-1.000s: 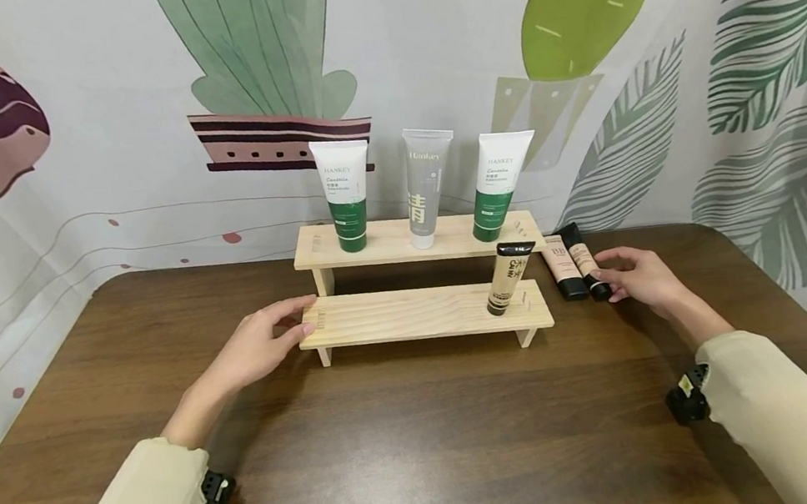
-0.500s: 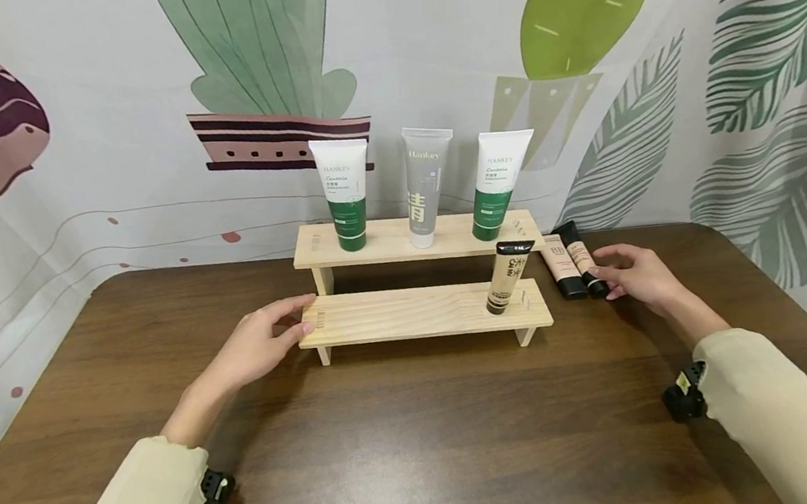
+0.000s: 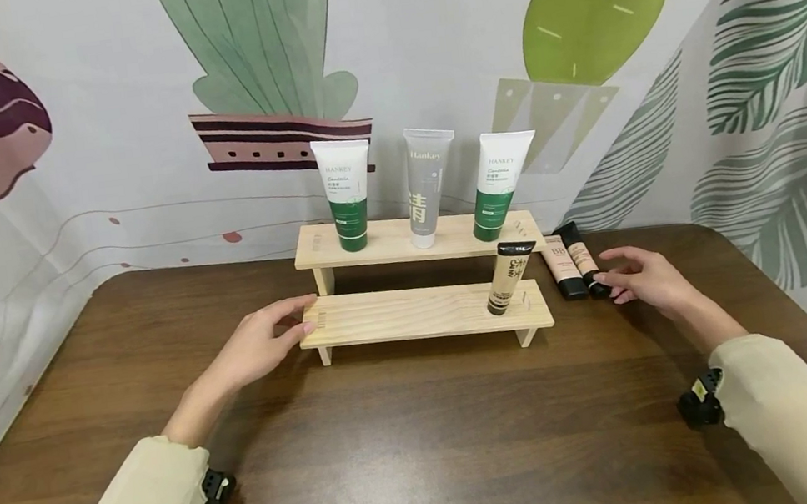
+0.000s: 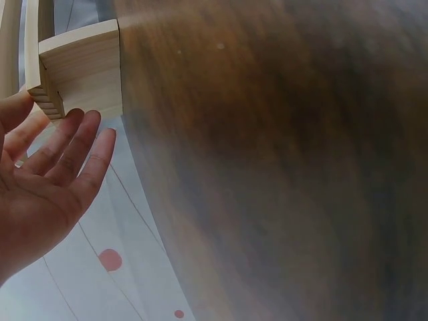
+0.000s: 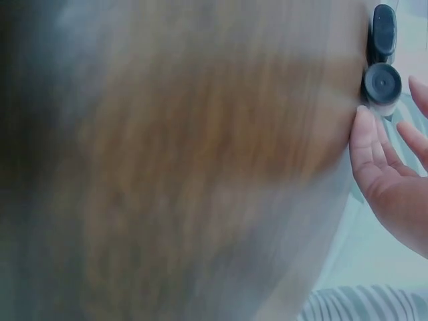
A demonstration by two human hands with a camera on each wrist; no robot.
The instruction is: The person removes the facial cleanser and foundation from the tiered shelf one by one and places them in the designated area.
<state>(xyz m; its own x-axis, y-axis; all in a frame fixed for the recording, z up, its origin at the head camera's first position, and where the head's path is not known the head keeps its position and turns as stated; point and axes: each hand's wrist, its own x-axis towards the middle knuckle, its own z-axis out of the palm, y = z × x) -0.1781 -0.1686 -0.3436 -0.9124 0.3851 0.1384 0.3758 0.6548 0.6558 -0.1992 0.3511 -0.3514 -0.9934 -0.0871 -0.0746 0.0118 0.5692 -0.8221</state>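
In the head view my left hand (image 3: 264, 345) touches the left end of the lower tier (image 3: 396, 316) of a wooden two-step stand. Its thumb and index finger rest at the board's end; the other fingers (image 4: 93, 160) extend loosely beneath in the left wrist view. My right hand (image 3: 645, 281) is beside a slim black-capped tube (image 3: 582, 259), fingers loosely spread, the tips at its cap (image 5: 383, 83). Any contact there is hard to judge. That tube lies against a pink BB cream tube (image 3: 561, 262). A gold tube with a black top (image 3: 507, 277) stands on the lower tier's right.
On the upper tier (image 3: 387, 241) stand a white-and-green tube (image 3: 346, 196), a grey tube (image 3: 429, 186) and another white-and-green tube (image 3: 501, 185). The brown table (image 3: 427, 442) reaches back to a patterned cloth (image 3: 423, 39).
My right hand and forearm have shifted slightly to the right. The left hand, the stand and the tubes have stayed in place.
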